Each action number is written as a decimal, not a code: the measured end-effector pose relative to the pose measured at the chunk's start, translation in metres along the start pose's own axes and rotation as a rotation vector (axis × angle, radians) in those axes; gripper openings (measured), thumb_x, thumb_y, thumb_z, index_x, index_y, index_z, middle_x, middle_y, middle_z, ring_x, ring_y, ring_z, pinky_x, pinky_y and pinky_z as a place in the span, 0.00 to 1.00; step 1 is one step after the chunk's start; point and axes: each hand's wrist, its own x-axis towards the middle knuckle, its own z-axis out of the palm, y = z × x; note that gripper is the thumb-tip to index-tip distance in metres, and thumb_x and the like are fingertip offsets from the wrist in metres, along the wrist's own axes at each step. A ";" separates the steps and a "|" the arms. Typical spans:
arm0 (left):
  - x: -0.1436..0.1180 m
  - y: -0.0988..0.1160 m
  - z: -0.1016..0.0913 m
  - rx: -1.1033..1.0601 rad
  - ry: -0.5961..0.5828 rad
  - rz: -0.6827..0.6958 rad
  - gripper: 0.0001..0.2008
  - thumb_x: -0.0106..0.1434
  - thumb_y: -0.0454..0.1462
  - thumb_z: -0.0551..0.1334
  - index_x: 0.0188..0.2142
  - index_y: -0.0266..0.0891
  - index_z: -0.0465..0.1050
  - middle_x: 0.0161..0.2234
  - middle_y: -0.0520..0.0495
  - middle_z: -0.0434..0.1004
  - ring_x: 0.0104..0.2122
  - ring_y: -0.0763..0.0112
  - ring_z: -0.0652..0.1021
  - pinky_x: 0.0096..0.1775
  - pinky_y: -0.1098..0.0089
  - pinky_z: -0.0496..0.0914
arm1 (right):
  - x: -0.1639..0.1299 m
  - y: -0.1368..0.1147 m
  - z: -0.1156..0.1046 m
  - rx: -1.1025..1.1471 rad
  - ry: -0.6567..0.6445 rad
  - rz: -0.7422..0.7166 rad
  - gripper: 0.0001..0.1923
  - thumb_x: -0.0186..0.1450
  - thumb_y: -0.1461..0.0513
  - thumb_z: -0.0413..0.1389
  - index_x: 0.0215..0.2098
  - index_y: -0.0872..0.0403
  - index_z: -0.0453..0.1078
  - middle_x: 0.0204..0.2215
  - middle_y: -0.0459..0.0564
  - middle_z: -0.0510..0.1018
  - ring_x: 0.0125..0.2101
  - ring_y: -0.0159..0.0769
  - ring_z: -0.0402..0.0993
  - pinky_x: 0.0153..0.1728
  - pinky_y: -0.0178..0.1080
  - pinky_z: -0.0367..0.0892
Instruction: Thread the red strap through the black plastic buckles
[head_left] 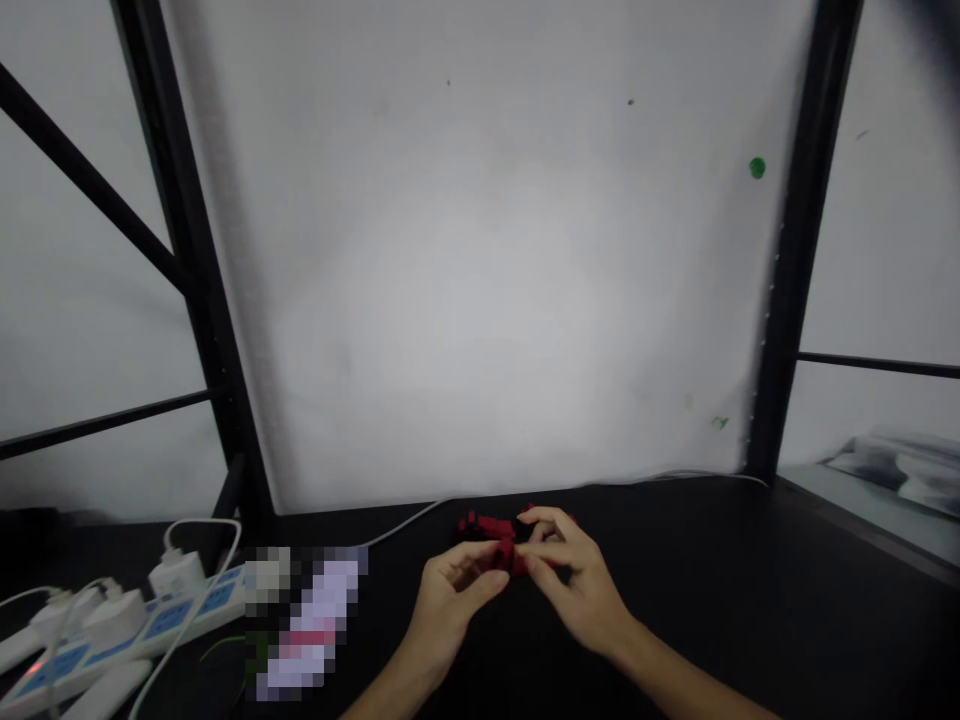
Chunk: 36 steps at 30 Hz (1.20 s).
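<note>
A small dark red part (pixel 504 556) is held between my two hands, above the black tabletop. My left hand (pixel 459 588) is closed on its left side, thumb in front and fingers behind. From the right, my right hand (pixel 574 570) pinches it with the thumb and a finger. More red pieces (pixel 487 526) with black bits lie just behind my hands, partly covered by my right fingers. The exact kind of these red parts is too small to make out.
At the left, a white power strip (pixel 165 620) carries several plugs and cables. A blurred-out pale purple item (pixel 315 625) lies beside it. A thin cable (pixel 412 520) runs along the back of the black table (pixel 712 580). Black frame posts (pixel 799 240) flank the white wall panel (pixel 487 250).
</note>
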 end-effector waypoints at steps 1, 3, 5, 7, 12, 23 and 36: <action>0.001 0.001 -0.001 0.026 0.005 0.023 0.19 0.48 0.41 0.75 0.40 0.37 0.80 0.38 0.42 0.84 0.39 0.58 0.81 0.45 0.62 0.74 | 0.002 0.002 0.000 0.047 -0.003 0.088 0.15 0.66 0.53 0.55 0.31 0.51 0.79 0.39 0.54 0.76 0.35 0.39 0.70 0.40 0.42 0.66; 0.002 0.005 0.000 0.086 0.024 0.066 0.20 0.44 0.39 0.76 0.37 0.37 0.79 0.37 0.43 0.83 0.38 0.58 0.81 0.43 0.63 0.75 | 0.005 0.005 0.004 0.199 -0.082 0.294 0.17 0.64 0.50 0.57 0.29 0.54 0.78 0.27 0.49 0.76 0.28 0.34 0.69 0.32 0.38 0.65; 0.002 0.008 0.000 0.150 0.017 0.102 0.19 0.44 0.39 0.76 0.36 0.37 0.78 0.37 0.43 0.82 0.37 0.58 0.81 0.41 0.63 0.76 | 0.004 0.008 0.009 0.371 -0.188 0.459 0.20 0.61 0.47 0.59 0.27 0.55 0.75 0.19 0.44 0.70 0.21 0.29 0.63 0.24 0.33 0.58; 0.000 0.011 0.000 0.248 -0.015 0.154 0.16 0.47 0.38 0.74 0.35 0.38 0.77 0.38 0.44 0.81 0.39 0.59 0.80 0.42 0.62 0.75 | 0.002 0.009 0.014 0.515 -0.235 0.566 0.22 0.57 0.44 0.61 0.27 0.56 0.72 0.19 0.41 0.67 0.19 0.26 0.59 0.22 0.31 0.54; -0.006 0.016 -0.005 0.731 -0.134 0.353 0.16 0.56 0.35 0.69 0.45 0.46 0.76 0.45 0.44 0.79 0.48 0.54 0.75 0.52 0.52 0.67 | -0.002 0.011 0.015 0.566 -0.367 0.635 0.25 0.57 0.42 0.60 0.25 0.55 0.64 0.20 0.39 0.63 0.19 0.24 0.55 0.21 0.29 0.53; 0.002 0.014 -0.016 0.800 -0.129 0.359 0.17 0.60 0.37 0.65 0.50 0.47 0.75 0.47 0.44 0.77 0.49 0.56 0.74 0.52 0.55 0.66 | 0.006 0.024 0.000 0.332 -0.262 0.405 0.15 0.64 0.48 0.57 0.37 0.52 0.69 0.32 0.43 0.72 0.33 0.32 0.67 0.37 0.35 0.63; 0.072 0.009 -0.050 1.116 -0.041 0.257 0.13 0.59 0.31 0.61 0.44 0.42 0.75 0.43 0.44 0.78 0.48 0.55 0.74 0.51 0.51 0.60 | 0.093 0.055 0.022 -0.313 -0.220 0.468 0.10 0.59 0.63 0.60 0.38 0.55 0.78 0.32 0.51 0.82 0.32 0.37 0.75 0.36 0.38 0.64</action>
